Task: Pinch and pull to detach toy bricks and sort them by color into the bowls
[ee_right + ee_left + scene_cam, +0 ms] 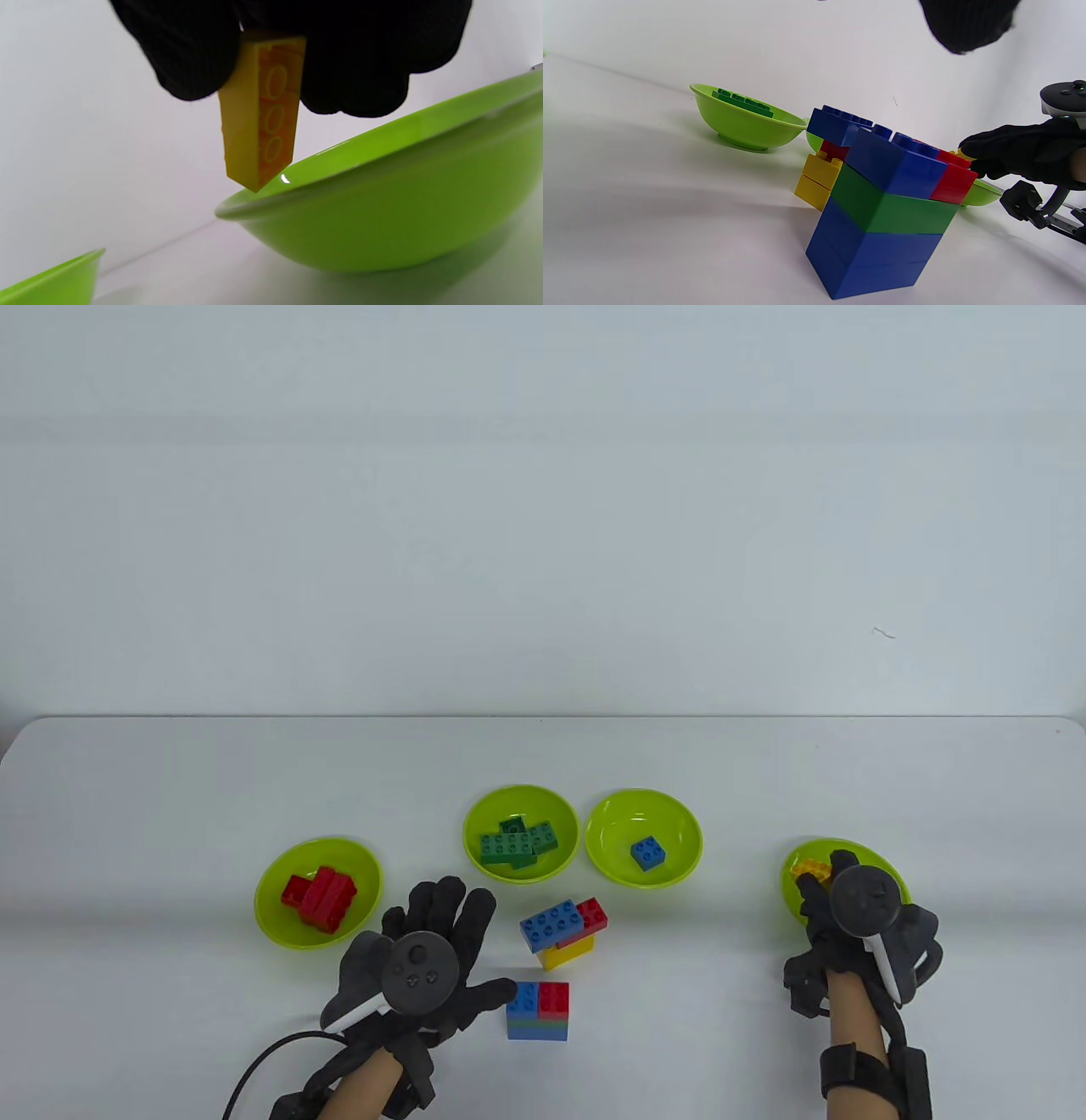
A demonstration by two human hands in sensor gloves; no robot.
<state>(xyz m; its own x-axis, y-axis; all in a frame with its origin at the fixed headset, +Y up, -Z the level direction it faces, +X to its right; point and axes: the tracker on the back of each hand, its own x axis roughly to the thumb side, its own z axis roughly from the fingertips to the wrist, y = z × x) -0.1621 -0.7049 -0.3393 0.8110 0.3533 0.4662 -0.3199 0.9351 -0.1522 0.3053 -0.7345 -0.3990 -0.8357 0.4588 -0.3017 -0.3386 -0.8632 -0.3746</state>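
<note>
The yellow brick (pixel 258 110) hangs long-end down, pinched between the curled fingers of the right hand (pixel 861 912), with its lower corner just above the near rim of the rightmost bowl (pixel 382 203); its hollow underside with 3 round tubes faces the wrist camera. In the table view that hand is over the same bowl at the right side of the table, and the brick shows only as a yellow patch beyond the fingertips. The step in hand looks like the drop into this bowl, and I judge it nearly done. To do it well, the hand should carry the brick a little further in past the rim so that the corner clears the edge, lower it, then part the fingers cleanly so it does not tip out over the lip. The left hand (pixel 424 959) lies spread and flat on the table, holding nothing, its thumb tip touching or just beside the blue-green-red stack (pixel 538 1011). A second cluster (pixel 564 931) of blue, red and yellow bricks stands just behind that stack. Further out, 3 more bowls hold sorted pieces: red bricks (pixel 320 897) at the left, green bricks (pixel 516 844) in the middle, 1 blue brick (pixel 647 853) next to them.
</note>
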